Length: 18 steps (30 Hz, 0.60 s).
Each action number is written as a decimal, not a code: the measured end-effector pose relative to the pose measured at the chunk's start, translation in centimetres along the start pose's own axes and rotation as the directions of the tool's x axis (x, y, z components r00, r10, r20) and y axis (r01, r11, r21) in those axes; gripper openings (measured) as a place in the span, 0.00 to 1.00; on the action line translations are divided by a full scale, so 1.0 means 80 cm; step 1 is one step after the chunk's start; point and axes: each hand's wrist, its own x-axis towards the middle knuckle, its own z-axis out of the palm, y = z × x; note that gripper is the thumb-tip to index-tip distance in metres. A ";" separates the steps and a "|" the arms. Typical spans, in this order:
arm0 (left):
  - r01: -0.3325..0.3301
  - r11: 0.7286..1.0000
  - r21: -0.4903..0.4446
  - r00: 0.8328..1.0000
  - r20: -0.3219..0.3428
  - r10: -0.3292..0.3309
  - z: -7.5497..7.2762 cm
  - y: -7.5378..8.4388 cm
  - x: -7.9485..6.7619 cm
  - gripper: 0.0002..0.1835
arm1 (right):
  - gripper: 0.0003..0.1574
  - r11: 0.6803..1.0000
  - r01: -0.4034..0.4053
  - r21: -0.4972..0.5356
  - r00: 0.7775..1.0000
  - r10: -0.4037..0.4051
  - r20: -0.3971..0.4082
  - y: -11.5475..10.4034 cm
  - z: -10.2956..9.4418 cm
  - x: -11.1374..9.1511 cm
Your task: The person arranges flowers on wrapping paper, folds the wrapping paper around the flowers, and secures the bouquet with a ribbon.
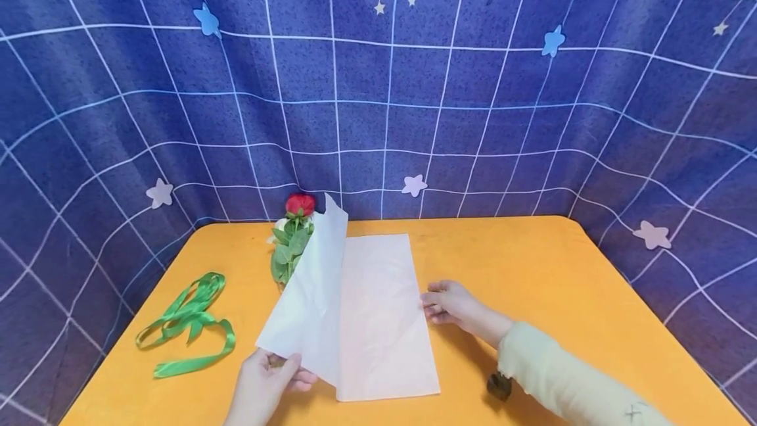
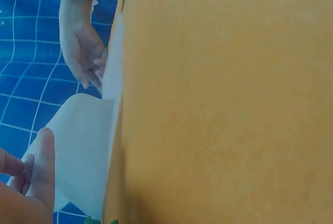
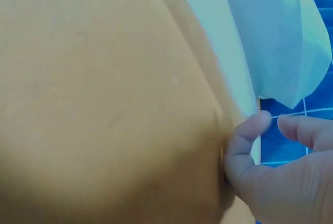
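Note:
A white sheet of paper lies folded on the table, its right half (image 1: 387, 317) flat and its left flap (image 1: 310, 301) lifted and slanting. At the flap's lower left edge, my left hand (image 1: 269, 380) pinches the paper. My right hand (image 1: 455, 307) is beside the sheet's right edge, its fingertips at that edge; thumb and forefinger are apart in the right wrist view. Behind the flap lies a red rose (image 1: 300, 204) with green leaves (image 1: 286, 255) and a partly hidden white bloom. The flap covers the lower stems.
A loose green ribbon (image 1: 198, 314) lies in loops at the left of the orange table (image 1: 514, 261). Under the right sleeve (image 1: 550, 367) shows a small dark object (image 1: 499, 386). A blue gridded curtain (image 1: 378, 123) stands round the table's back and sides.

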 end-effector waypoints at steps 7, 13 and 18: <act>-0.004 0.999 -0.033 1.000 0.010 0.004 0.004 -0.001 0.001 0.11 | 0.09 0.967 0.052 -0.251 0.998 -0.056 -0.009 0.007 -0.002 0.000; 0.004 1.000 -0.012 0.999 0.053 -0.003 0.006 -0.003 0.003 0.12 | 0.10 0.939 0.073 -0.336 0.994 -0.094 -0.046 0.005 -0.030 -0.009; 0.007 1.000 -0.021 0.989 0.145 -0.004 0.010 -0.006 0.004 0.14 | 0.10 0.954 0.049 -0.296 0.995 -0.072 -0.068 0.006 -0.068 -0.012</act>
